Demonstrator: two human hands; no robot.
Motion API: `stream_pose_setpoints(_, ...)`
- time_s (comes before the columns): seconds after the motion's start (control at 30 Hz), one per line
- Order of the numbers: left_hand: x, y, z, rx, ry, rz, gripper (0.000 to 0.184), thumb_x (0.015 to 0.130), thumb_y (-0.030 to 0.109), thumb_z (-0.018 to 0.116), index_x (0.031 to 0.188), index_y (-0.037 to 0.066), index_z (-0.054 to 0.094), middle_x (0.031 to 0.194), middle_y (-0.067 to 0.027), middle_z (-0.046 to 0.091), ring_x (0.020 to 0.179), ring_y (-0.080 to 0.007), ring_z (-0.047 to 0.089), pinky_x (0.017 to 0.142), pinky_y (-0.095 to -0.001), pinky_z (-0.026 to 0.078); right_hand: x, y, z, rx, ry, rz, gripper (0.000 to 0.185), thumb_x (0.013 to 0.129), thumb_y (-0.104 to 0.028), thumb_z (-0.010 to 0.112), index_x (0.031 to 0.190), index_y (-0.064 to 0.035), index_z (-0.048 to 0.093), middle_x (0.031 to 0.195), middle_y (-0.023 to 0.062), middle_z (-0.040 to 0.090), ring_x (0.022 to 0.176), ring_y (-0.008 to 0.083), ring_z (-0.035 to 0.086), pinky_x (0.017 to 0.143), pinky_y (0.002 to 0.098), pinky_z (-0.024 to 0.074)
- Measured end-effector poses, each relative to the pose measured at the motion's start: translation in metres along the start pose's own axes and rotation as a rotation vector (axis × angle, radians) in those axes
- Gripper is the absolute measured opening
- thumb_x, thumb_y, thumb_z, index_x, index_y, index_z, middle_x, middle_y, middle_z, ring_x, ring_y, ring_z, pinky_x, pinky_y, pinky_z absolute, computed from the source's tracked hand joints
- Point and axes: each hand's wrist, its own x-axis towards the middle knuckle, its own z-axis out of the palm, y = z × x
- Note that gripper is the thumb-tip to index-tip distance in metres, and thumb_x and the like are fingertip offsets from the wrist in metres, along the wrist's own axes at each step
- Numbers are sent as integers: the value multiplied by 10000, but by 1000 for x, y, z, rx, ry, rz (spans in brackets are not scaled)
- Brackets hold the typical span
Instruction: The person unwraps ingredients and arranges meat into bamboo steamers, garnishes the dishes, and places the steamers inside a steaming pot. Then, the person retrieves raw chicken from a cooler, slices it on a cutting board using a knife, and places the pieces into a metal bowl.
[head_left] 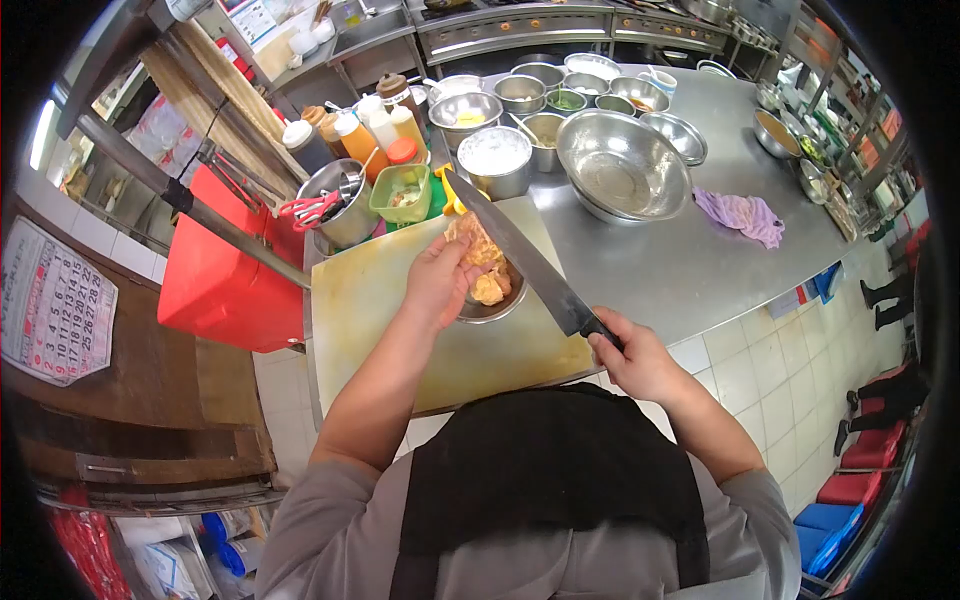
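My right hand (632,355) is wrapped round the black handle of a large knife (530,262), its blade slanting up and left over the board. A piece of raw, orange-tinted meat (484,240) is gripped in my left hand (441,276), left of the blade. Beneath the meat a metal bowl (497,309) rests on the yellowish cutting board (380,330); the meat and the blade hide part of it. More meat (489,287) shows at the bowl, and I cannot tell whether it is a separate piece.
Sauce bottles (358,137), a green container (401,193) and a metal pot (346,205) stand behind the board. Several bowls, a large steel bowl (622,165) and a purple cloth (740,215) are on the steel table (650,270). A red box (235,265) is left.
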Motion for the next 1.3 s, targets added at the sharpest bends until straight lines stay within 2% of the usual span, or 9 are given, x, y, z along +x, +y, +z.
stream_pose_setpoints(0.1,0,-3,-1,43,-33,-16,266,1021,98,543,1271,9,528,1248,-97,641,1133,-241,650,993,-466,538,3,4,4,-47,66,-67,355,1004,-162,589,1343,-61,555,913,183,692,834,284,681,780,359,526)
stream_pose_setpoints(0.3,-10,-6,11,176,-94,-15,260,1036,91,509,1273,0,564,1222,-82,652,1076,-215,663,915,-403,572,14,-4,10,-117,105,-118,353,999,-182,586,1326,-50,562,961,256,691,903,415,685,793,416,538)
stream_pose_setpoints(0.4,-10,-19,10,180,-144,-33,349,1028,73,460,1364,1,522,1365,-123,594,1201,-235,624,977,-425,548,26,-2,14,-96,130,-177,365,994,-184,593,1329,-46,550,937,257,690,886,415,690,780,429,538)
stream_pose_setpoints(0.7,2,9,0,-6,-118,57,397,1038,111,413,1413,-14,456,1366,-160,583,1221,-258,612,989,-429,538,22,-20,16,-272,124,-214,333,961,-145,612,1273,-40,566,926,241,693,869,441,664,730,474,536)
stream_pose_setpoints(0.8,2,13,-4,-80,-36,37,326,1027,75,462,1340,-11,499,1289,-163,619,1174,-272,645,961,-406,564,20,-8,21,-335,191,-364,336,954,-149,623,1277,-72,577,931,221,690,836,429,665,705,482,534)
stream_pose_setpoints(0.9,5,8,-4,213,248,-50,331,1020,86,482,1335,-11,512,1293,-156,615,1140,-266,655,930,-380,570,20,-3,25,-419,193,-383,356,945,-155,634,1294,-107,583,933,193,685,799,418,663,687,483,531)
stream_pose_setpoints(1.1,-10,16,0,14,19,-58,296,1031,223,535,1259,38,570,1228,-112,636,1117,-261,638,973,-421,519,20,-6,27,-582,162,-308,368,941,-159,645,1303,-125,592,934,171,688,804,402,667,709,455,545)
stream_pose_setpoints(1.2,-9,15,3,-28,3,-46,341,1041,293,524,1273,48,574,1256,-106,636,1152,-266,628,1022,-440,486,21,2,27,-229,79,-349,380,930,-115,684,1296,-62,601,937,174,677,783,340,663,720,371,540)
stream_pose_setpoints(1.3,-8,10,2,25,-18,-29,377,1050,322,501,1313,57,555,1287,-106,632,1175,-272,622,1031,-450,481,25,15,32,-16,23,-357,384,935,-108,691,1305,-57,606,922,171,676,789,311,658,736,358,530)
